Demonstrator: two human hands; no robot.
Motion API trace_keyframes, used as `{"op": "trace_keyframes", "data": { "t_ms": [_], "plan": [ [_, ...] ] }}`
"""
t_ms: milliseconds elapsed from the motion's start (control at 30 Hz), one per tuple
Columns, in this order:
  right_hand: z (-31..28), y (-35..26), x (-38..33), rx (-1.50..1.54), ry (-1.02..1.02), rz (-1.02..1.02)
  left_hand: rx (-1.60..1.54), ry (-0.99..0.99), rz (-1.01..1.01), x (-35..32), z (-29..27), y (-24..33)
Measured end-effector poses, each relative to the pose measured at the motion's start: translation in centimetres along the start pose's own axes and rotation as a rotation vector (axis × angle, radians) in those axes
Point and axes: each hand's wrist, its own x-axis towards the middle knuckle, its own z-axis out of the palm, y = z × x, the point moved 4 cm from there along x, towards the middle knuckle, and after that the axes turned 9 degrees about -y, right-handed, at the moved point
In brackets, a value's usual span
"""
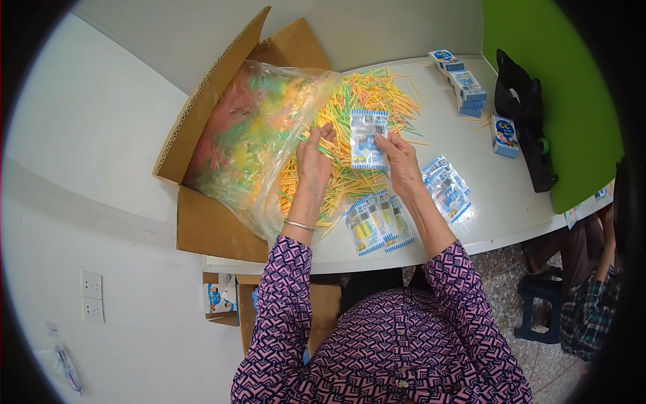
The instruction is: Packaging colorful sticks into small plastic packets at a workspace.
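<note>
My right hand [402,163] pinches a small clear packet [367,149] with blue-and-white print by its right edge, holding it upright above the pile. Close to its left, my left hand [313,158] is closed with fingers curled around a few thin sticks, partly hidden by the fingers. Beneath both hands spreads a heap of thin pastel sticks [373,91], yellow, orange, green and pink. Several packets with sticks inside [378,225] lie at the table's near edge. Right of my right wrist, more printed packets [446,190] overlap flat on the table.
A cardboard box [219,219] lies open at the left, its clear plastic bag [245,135] full of sticks. Stacked printed packs [469,91] and a single pack [505,135] stand at the right, beside a black object [518,91] along the green partition [572,87]. Another person sits beyond, near a stool [540,303].
</note>
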Motion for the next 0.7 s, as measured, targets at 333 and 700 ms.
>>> {"op": "trace_keyframes", "data": {
  "t_ms": [333, 700],
  "plan": [
    [-1.2, -2.4, -4.5, -0.35, -0.297, 0.211, -0.182, -0.354, -0.133, -2.9, 6.5, 3.2],
    [-2.1, -3.1, -6.1, -0.334, -0.292, 0.236, 0.18, -0.472, -0.13, -6.7, 10.1, 2.2]
  ]
}}
